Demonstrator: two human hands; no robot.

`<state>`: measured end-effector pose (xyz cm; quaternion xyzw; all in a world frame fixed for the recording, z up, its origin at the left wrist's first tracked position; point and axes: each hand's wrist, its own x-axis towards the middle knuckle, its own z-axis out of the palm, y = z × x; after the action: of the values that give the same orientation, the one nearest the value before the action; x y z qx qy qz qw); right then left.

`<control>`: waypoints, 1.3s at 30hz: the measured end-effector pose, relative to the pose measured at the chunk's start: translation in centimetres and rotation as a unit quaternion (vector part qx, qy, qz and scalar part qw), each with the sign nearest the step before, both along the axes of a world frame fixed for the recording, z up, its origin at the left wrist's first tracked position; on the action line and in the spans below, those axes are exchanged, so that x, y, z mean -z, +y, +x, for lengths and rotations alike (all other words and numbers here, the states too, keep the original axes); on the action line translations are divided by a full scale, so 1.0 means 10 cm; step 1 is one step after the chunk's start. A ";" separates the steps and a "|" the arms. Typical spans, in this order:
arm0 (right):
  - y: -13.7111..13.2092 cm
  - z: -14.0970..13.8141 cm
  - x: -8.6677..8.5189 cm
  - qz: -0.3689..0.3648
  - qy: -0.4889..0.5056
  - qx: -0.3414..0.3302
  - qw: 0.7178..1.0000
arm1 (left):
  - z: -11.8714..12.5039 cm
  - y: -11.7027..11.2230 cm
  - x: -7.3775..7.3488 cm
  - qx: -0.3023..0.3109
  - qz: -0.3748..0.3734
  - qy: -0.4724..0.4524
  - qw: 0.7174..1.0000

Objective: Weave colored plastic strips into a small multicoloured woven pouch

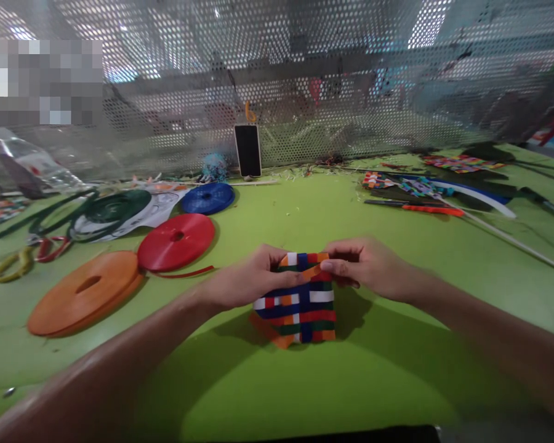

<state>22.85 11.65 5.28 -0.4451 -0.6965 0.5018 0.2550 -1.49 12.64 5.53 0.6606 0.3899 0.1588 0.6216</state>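
A small woven piece of flat strips, in orange, white, blue, red and green, is held up over the green table in front of me. My left hand grips its upper left side, thumb lying across the front and fingers hidden behind. At the upper right, my right hand pinches an orange strip between thumb and forefinger. That strip crosses the face of the weave near both thumbs. A loose orange flap hangs at the lower left of the piece.
Coils of orange, red, blue and green strip lie at the left, near scissors and a plastic bottle. A phone leans on the perforated metal screen. An orange-handled cutter and woven pieces lie right.
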 end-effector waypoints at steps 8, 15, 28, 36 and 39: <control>-0.12 -0.16 0.03 -0.001 0.090 0.109 0.990 | 0.01 -0.07 -0.05 0.039 0.065 0.020 0.997; -0.12 -0.22 0.12 -0.080 0.161 0.153 0.972 | 0.01 -0.04 -0.03 0.059 0.049 0.023 0.997; -0.13 -0.28 0.16 -0.149 0.249 0.155 0.944 | 0.02 -0.08 -0.01 0.056 0.044 0.022 0.997; -0.15 -0.26 0.11 -0.081 0.227 0.131 0.962 | 0.07 -0.11 -0.01 0.034 0.057 -0.022 0.998; -0.15 -0.23 0.09 -0.075 0.209 0.121 0.968 | 0.05 -0.10 -0.02 0.048 0.046 -0.022 0.997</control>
<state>20.50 10.18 4.41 -0.4292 -0.5291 0.5997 0.4197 -0.95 11.61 5.69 0.7032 0.3356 0.1612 0.6057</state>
